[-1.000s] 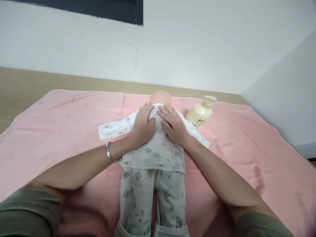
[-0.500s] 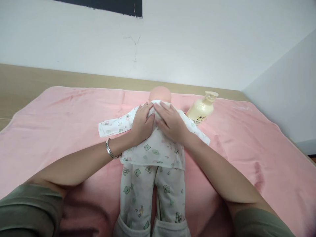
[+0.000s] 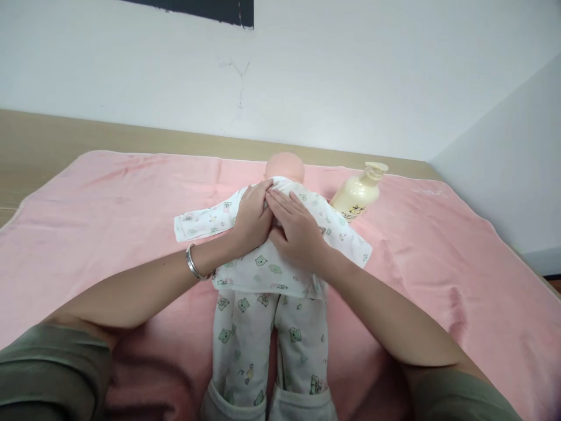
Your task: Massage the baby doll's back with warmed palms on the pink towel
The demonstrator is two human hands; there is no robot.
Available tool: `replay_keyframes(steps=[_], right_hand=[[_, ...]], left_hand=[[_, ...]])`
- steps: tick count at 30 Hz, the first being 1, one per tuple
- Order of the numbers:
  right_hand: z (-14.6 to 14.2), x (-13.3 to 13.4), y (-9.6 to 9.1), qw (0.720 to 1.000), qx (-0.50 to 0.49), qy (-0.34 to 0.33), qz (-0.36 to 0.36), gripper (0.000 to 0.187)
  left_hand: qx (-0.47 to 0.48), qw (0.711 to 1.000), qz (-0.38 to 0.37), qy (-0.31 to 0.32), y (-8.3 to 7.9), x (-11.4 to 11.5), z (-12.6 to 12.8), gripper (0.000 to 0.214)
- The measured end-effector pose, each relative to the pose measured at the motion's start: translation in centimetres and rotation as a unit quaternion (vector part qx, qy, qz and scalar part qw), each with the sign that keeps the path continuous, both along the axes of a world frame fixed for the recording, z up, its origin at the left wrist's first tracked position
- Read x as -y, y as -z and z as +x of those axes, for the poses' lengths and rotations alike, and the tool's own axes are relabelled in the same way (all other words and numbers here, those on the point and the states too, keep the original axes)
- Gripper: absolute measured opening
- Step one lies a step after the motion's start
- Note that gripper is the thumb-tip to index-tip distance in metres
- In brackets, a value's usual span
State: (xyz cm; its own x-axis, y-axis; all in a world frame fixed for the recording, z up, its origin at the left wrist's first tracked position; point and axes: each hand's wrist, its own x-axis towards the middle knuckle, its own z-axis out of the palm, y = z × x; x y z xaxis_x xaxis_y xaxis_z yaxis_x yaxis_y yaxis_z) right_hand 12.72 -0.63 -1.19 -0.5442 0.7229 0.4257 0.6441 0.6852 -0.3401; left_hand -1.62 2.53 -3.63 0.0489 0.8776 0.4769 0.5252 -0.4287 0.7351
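A baby doll (image 3: 284, 166) in white pyjamas printed with green bears lies lengthwise on a pink blanket (image 3: 109, 210), head away from me. My left hand (image 3: 252, 217) rests flat on the left side of the doll's upper body, fingers stretched toward the neck. A silver bracelet (image 3: 193, 264) circles that wrist. My right hand (image 3: 295, 231) lies flat on the middle of the upper body, fingers stretched out and touching the left hand. Neither hand grips anything. The doll's sleeves (image 3: 199, 221) spread out to both sides.
A cream pump bottle (image 3: 359, 193) lies tilted on the blanket just right of the doll's shoulder. A wooden ledge (image 3: 65, 131) runs along the white wall behind the blanket. A wall corner stands at the right.
My right hand has slid left toward the middle of the doll's body, now meeting the left hand. The left hand has hardly moved.
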Motion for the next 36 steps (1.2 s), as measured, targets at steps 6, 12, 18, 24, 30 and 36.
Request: replay_keyframes(steps=[6,12,18,24,30,36], right_hand=[[0.7,-1.4,-0.2,1.000,-0.002,0.013,-0.014,0.070],[1.0,-1.7,0.3,1.000,-0.024,0.016,-0.008,0.070],[0.7,1.0,0.3,0.998,-0.021,0.028,0.045,0.058],[0.6,1.5,0.2,0.999,-0.032,0.035,0.027,0.063],[1.1,-1.2,-0.1,1.000,-0.016,0.007,-0.020,0.072],[0.6,1.1,0.0,0.999,-0.018,0.030,-0.007,0.067]], left_hand=[[-0.003,1.000,-0.009,0.000,-0.2,0.0,0.0,0.041],[0.007,1.000,-0.007,0.001,0.0,0.1,-0.1,0.042],[0.022,0.999,-0.027,0.003,-0.2,0.4,-0.1,0.040],[0.007,1.000,-0.004,0.019,-0.3,0.1,-0.2,0.035],[-0.025,0.999,0.015,0.037,-0.5,-0.1,-0.2,0.025],[-0.015,1.000,0.010,0.024,-0.3,-0.1,-0.2,0.030]])
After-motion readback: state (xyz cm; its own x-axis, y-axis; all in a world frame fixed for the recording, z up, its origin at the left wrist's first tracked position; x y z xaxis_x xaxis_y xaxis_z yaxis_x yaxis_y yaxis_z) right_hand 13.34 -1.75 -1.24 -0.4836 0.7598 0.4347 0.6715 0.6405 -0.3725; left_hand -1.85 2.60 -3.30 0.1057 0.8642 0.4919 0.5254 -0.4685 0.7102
